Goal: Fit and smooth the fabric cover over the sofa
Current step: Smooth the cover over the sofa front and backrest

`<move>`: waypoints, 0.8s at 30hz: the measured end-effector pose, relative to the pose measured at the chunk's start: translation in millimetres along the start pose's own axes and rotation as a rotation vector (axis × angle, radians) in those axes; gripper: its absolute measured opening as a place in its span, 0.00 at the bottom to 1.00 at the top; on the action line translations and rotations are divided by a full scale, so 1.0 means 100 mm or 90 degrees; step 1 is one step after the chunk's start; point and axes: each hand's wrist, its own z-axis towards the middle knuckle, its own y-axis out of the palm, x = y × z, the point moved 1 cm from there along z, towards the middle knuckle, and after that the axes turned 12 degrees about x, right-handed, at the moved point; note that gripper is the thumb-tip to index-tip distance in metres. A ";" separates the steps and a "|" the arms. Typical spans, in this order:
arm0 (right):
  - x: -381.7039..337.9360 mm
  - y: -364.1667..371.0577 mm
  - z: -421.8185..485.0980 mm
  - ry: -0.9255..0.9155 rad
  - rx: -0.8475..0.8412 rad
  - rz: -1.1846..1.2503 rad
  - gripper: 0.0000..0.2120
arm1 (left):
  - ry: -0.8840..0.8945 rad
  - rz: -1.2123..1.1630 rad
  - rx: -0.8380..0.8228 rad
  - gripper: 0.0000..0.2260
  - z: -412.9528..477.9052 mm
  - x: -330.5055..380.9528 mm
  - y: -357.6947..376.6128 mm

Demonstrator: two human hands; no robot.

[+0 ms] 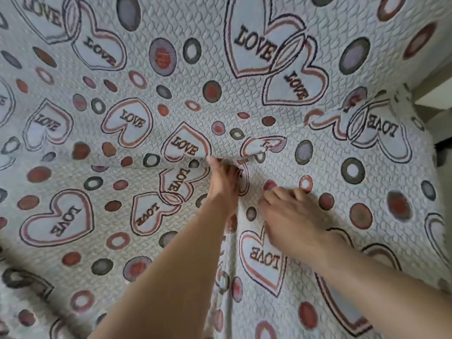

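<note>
Cover spreads beneath us, cut off by most edges; our left hand buries its fingertips in a crease, so we cannot tell their grip, while our right hand rests flat, fingers relaxed.

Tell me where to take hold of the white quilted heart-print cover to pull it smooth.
Pinch the raised fold running toward you in the white quilted heart-print cover, coming from its right with the right hand. It stands up as a ridge there, and the left hand presses into the back crease, so a rightward pull probably flattens it.
</note>
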 end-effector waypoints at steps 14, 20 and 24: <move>0.05 -0.97 0.59 0.338 0.093 0.403 0.31 | 0.126 0.182 -0.018 0.24 -0.72 1.72 -0.07; 0.36 -1.65 1.06 0.347 0.215 0.302 0.36 | 0.336 0.414 0.002 0.10 -0.92 2.75 0.22; 0.65 -2.28 1.26 0.368 0.259 0.207 0.42 | 0.516 0.463 -0.070 0.14 -1.08 3.22 0.52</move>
